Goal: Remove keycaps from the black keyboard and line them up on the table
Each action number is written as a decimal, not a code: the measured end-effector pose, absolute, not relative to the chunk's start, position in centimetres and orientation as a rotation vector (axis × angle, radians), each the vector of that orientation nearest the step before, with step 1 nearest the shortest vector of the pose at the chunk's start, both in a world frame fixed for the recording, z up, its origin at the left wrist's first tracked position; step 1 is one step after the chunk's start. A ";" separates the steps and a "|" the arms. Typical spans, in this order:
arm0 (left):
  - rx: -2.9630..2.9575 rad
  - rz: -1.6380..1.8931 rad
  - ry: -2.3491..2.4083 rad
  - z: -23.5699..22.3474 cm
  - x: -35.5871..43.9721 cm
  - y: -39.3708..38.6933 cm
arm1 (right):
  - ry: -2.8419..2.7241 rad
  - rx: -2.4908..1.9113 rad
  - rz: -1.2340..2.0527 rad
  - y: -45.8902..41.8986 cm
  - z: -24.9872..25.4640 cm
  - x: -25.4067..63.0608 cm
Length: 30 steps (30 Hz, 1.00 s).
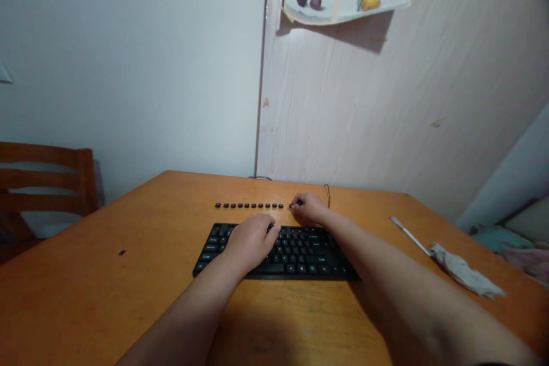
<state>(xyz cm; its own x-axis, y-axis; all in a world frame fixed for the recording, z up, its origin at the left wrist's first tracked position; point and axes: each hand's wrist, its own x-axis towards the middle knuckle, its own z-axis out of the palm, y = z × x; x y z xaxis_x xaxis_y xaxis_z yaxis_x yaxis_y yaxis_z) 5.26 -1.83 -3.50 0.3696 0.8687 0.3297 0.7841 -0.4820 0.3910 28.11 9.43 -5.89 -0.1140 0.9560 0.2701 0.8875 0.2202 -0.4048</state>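
A black keyboard lies on the table in front of me. My left hand rests over its left half, thumb and fingers a little apart, with dark keys showing between them. Beyond the keyboard runs a straight row of several small black keycaps. At the right end of that row my right hand pinches a small black keycap at the table surface. Its remaining fingers are curled, and my right forearm covers the keyboard's right end.
A wooden table fills the lower view. On its left lies a small dark piece; on the right, a thin white stick and a crumpled cloth. A cable loop stands near the back edge. A wooden chair is at left.
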 end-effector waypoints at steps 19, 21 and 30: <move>2.472 0.675 1.485 -3.3 5.2 -1.9 | -2.075 -1.849 0.167 9.7 -5.9 26.5; 2.490 0.668 1.483 -3.4 5.2 -1.8 | -2.072 -1.848 0.175 9.7 -5.8 26.5; 2.520 0.666 1.501 -3.8 5.1 -1.5 | -2.003 -1.746 0.238 9.4 -5.7 27.3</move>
